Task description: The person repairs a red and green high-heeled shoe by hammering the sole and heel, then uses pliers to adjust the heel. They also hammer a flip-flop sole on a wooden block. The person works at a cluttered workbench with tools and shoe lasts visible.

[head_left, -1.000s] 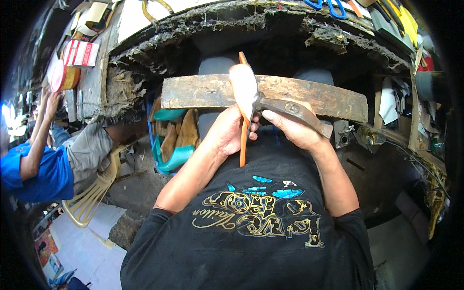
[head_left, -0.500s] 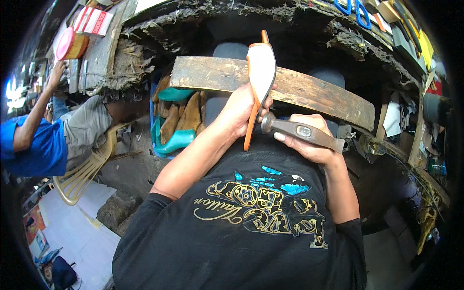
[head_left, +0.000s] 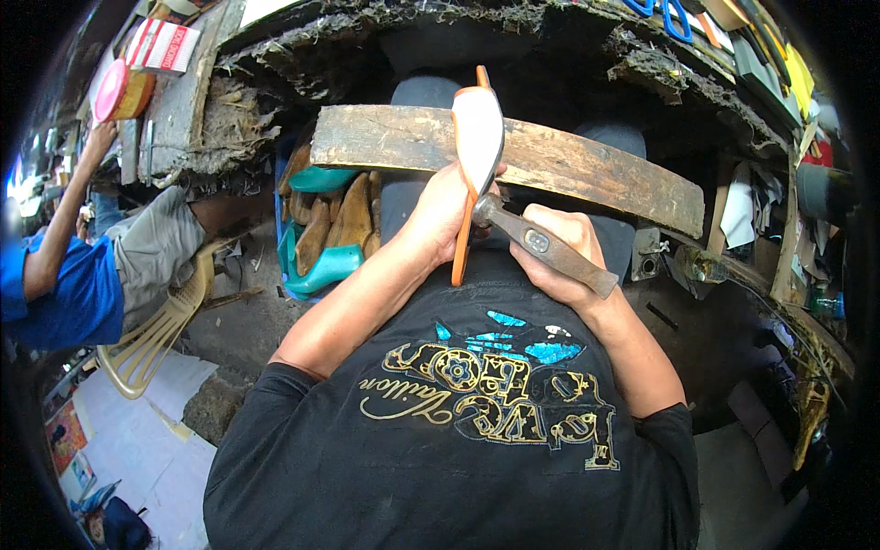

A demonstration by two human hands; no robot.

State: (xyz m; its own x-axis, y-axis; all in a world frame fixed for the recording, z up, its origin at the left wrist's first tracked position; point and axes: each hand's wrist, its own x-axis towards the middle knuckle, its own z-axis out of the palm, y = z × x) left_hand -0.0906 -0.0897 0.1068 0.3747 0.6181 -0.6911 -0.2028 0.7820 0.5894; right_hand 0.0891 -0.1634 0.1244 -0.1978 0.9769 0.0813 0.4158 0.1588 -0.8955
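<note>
My left hand [head_left: 443, 211] is closed round a slim shoe [head_left: 478, 137], white on the side turned up and edged in orange, held upright on its edge in front of a wooden board [head_left: 596, 170]. Gripped in my right hand [head_left: 561, 240] is a hammer [head_left: 550, 252] with a worn steel head; its handle is hidden by the hand. The round face of the head is against or very close to the lower side of the shoe, beside my left fingers. The board lies across my knees.
Wooden and green shoe lasts [head_left: 332, 266] fill a blue crate to the left. A co-worker in a blue shirt [head_left: 69, 284] reaches toward a round tub [head_left: 124, 92] on a ragged bench. Blue-handled scissors [head_left: 676, 20] lie at the far right, and a plastic chair [head_left: 170, 321] stands at left.
The hammer has tilted, its rear end swinging down and toward me. The view has shifted slightly, and both hands keep their hold.
</note>
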